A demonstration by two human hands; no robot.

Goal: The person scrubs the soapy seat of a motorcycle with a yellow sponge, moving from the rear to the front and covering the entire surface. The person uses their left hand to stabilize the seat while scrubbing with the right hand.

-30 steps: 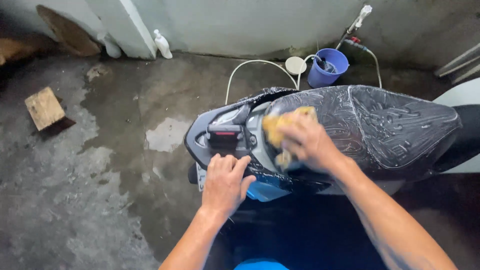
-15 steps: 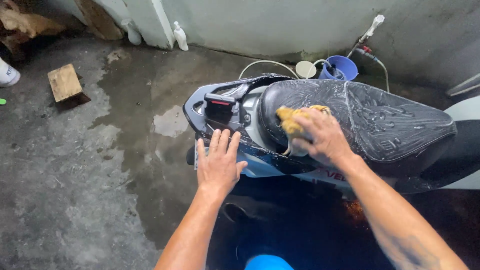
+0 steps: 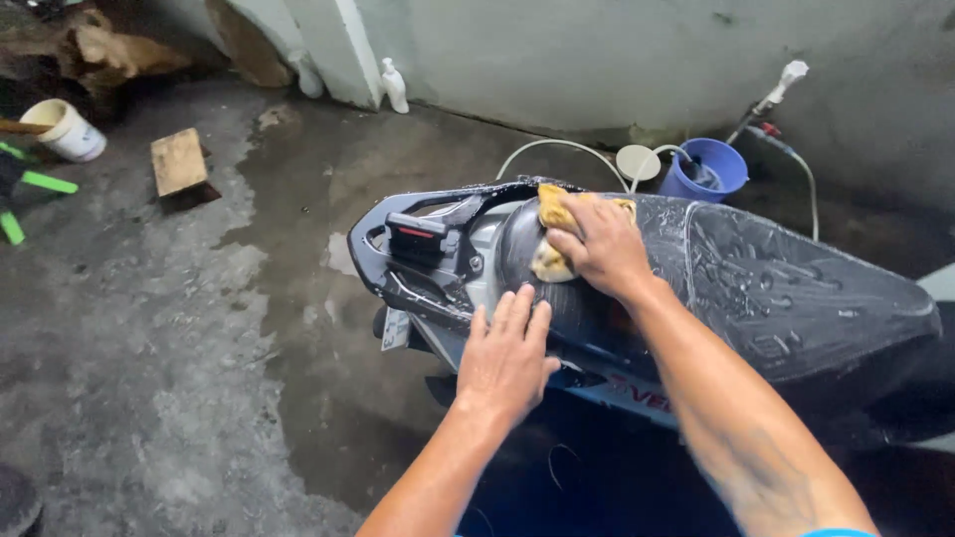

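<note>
while the right hand (image 3: pixel 605 249) presses a yellow sponge (image 3: pixel 553 231) clenched under its fingers against the rear end of the wet black scooter seat (image 3: pixel 776 288), the left hand (image 3: pixel 505 360) lies flat and empty on the side panel below; a blue bucket (image 3: pixel 714 171) stands behind by the wall.

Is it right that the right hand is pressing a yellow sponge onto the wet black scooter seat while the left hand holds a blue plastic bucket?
Not quite. In the head view the right hand does press the yellow sponge onto the wet black scooter seat, but the left hand lies flat and open on the scooter's side panel. The blue plastic bucket stands untouched on the floor by the wall.
</note>
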